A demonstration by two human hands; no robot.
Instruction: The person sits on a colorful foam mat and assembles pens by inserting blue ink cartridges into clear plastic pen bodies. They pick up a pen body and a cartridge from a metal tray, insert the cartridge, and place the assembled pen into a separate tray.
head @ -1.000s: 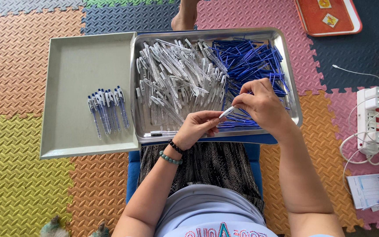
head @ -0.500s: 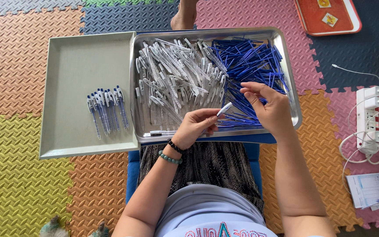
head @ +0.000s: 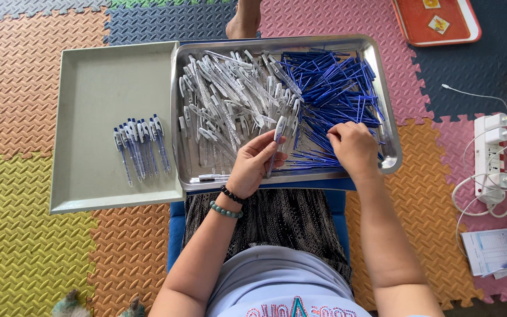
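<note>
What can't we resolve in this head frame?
- Right hand: fingertips curl down into the blue refills, so any grip is hidden.
- Clear barrel in the left hand: too small to tell whether a refill is inside.
- Orange tray: cut off by the top edge.
- Paper sheet: print too small.

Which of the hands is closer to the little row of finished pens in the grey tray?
Left. The left hand is over the metal tray, right of the finished pens; the right hand is farther right still.
</note>
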